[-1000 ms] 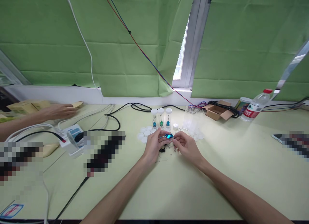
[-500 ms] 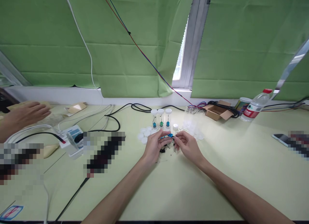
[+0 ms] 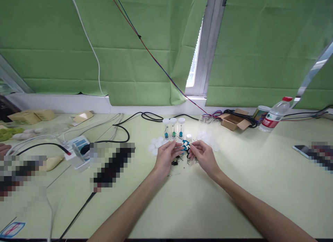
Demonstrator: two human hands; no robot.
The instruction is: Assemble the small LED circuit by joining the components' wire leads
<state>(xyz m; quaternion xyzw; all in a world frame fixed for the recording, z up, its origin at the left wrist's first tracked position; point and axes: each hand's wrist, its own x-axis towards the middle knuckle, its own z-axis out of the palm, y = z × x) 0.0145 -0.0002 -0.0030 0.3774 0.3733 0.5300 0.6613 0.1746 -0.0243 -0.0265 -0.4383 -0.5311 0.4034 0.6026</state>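
Observation:
Over the middle of the table, my left hand [image 3: 166, 158] pinches a small blue part [image 3: 185, 143] with a thin metal rod. Close beside it is my right hand [image 3: 204, 156], its thumb and fingers pressed together at the part's right side; what lies between its fingertips is too small to make out. Just behind stand three clear vials [image 3: 173, 128] with white caps, with blue or green pieces and thin rods inside. White round caps [image 3: 155, 144] lie left of them. Below my fingers are a small black piece [image 3: 174, 163] and scattered thin metal bits.
Clear plastic vials [image 3: 209, 134] are heaped behind my right hand. Farther right are an open cardboard box [image 3: 234, 120], a water bottle [image 3: 276, 114] and a phone [image 3: 301, 150]. On the left are a power strip [image 3: 78, 150], cables, yellow boxes [image 3: 24, 117] and another person's hand [image 3: 3, 149].
The blue part shows more between my hands, with its rod pointing up and left. My right hand has shifted slightly right. The other person's hand has drawn back to the left edge, uncovering yellow boxes.

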